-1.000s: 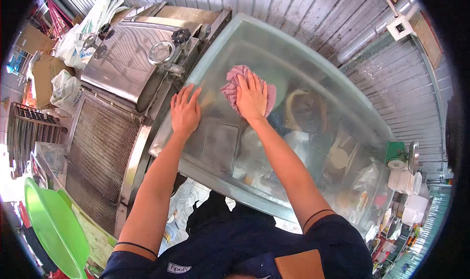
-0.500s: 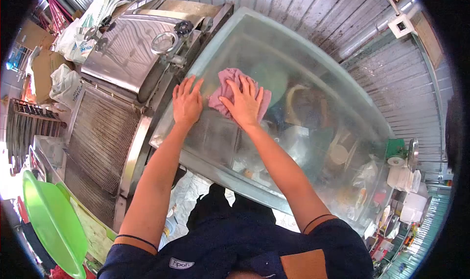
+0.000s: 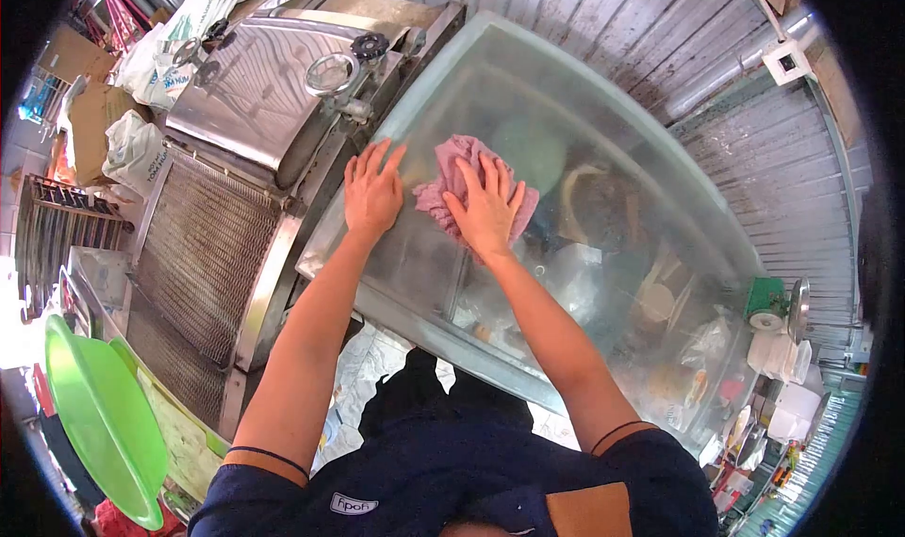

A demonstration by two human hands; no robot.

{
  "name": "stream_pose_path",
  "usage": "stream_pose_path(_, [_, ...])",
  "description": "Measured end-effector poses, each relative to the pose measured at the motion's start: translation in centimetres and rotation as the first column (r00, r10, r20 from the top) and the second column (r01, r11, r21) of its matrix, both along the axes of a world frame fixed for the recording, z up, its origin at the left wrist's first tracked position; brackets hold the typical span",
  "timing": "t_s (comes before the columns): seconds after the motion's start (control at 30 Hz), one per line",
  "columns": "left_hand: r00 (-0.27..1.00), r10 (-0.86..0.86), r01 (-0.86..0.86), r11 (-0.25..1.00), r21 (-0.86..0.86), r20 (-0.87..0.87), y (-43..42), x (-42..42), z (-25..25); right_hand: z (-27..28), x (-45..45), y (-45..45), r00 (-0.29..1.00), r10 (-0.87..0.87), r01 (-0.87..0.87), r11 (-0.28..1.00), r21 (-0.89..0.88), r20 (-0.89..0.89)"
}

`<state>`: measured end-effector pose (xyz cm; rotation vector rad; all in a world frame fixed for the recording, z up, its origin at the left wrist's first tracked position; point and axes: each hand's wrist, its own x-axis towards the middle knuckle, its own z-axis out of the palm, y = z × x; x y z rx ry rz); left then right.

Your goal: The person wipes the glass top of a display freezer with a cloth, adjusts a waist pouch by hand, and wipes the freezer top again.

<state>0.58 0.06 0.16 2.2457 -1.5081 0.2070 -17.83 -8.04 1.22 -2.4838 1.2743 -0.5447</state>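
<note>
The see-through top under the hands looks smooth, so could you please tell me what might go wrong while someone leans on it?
The pink cloth is bunched under the right hand, so it might slide suddenly if pushed hard. The left hand rests near the edge of the see-through top and could slip off towards the metal machine.

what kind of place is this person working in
Probably a small food workshop or shop kitchen, though I can't be sure: a steel machine with a mesh belt stands beside a large glass-topped case, with a green scale at the case's far end.
</note>
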Motion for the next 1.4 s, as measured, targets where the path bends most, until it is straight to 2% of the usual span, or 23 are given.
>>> stream_pose_path(0.1, [1.000, -0.017, 0.017, 1.000, -0.013, -0.001, 0.0, -0.1, 0.1, 0.6, 1.2, 0.0, 0.996, -0.075, 0.078, 0.994, 0.071, -0.038])
stream_pose_path(0.3, [1.000, -0.010, 0.011, 1.000, -0.022, 0.008, -0.1, -0.1, 0.4, -0.6, 1.2, -0.4, 0.997, -0.065, 0.065, 0.998, 0.001, 0.035])
stream_pose_path(0.4, [1.000, -0.022, 0.022, 1.000, -0.020, 0.004, 0.0, -0.1, 0.3, 0.3, 1.1, -0.3, 0.997, -0.071, 0.070, 0.996, 0.058, 0.007])
stream_pose_path(0.47, [0.999, -0.022, 0.023, 1.000, -0.016, 0.024, 0.0, 0.1, -0.1, 1.9, 1.9, -0.3, 0.992, -0.099, 0.112, 0.973, 0.200, -0.072])
stream_pose_path(0.7, [0.999, -0.040, 0.040, 0.999, -0.017, 0.027, 0.0, 0.2, 0.0, -0.3, 1.1, -0.5, 0.994, -0.102, 0.096, 0.988, 0.123, 0.047])
stream_pose_path(0.87, [1.000, -0.019, 0.019, 1.000, 0.003, 0.024, -0.2, 0.3, -0.1, -1.5, -0.6, 0.2, 0.997, -0.077, 0.075, 0.992, -0.102, -0.016])
stream_pose_path(1.0, [0.999, -0.036, 0.036, 0.999, -0.005, 0.022, -0.1, 0.4, -0.2, -0.1, -0.5, 0.1, 0.997, -0.079, 0.078, 0.994, -0.077, -0.015])
stream_pose_path(1.1, [0.999, -0.032, 0.032, 0.999, -0.005, 0.034, -0.1, 0.7, -0.5, -0.2, -3.2, -1.3, 0.999, 0.007, -0.012, 0.995, -0.097, -0.045])
stream_pose_path(1.17, [0.999, -0.037, 0.037, 0.999, -0.016, 0.034, -0.2, 0.7, -0.7, -0.5, -7.1, -2.9, 0.982, -0.098, 0.061, 0.972, -0.225, -0.160])
stream_pose_path(1.23, [0.999, -0.024, 0.024, 1.000, -0.014, 0.023, -0.1, 0.4, -0.4, -0.3, -10.1, -4.8, 0.947, -0.255, 0.204, 0.948, -0.244, -0.196])
stream_pose_path(1.27, [0.999, -0.023, 0.023, 1.000, -0.017, 0.025, -0.1, 0.3, -0.3, -0.5, -10.8, -5.6, 0.947, -0.250, 0.199, 0.950, -0.240, -0.202])
stream_pose_path(1.33, [1.000, -0.021, 0.022, 1.000, -0.015, 0.014, -0.1, 0.3, -0.2, -0.7, -11.5, -6.8, 0.908, -0.364, 0.294, 0.907, -0.303, -0.208])
stream_pose_path(1.4, [0.999, -0.030, 0.031, 0.999, -0.022, 0.013, -0.1, 0.4, -0.1, -1.1, -11.6, -6.0, 0.904, -0.362, 0.295, 0.914, -0.279, -0.229])
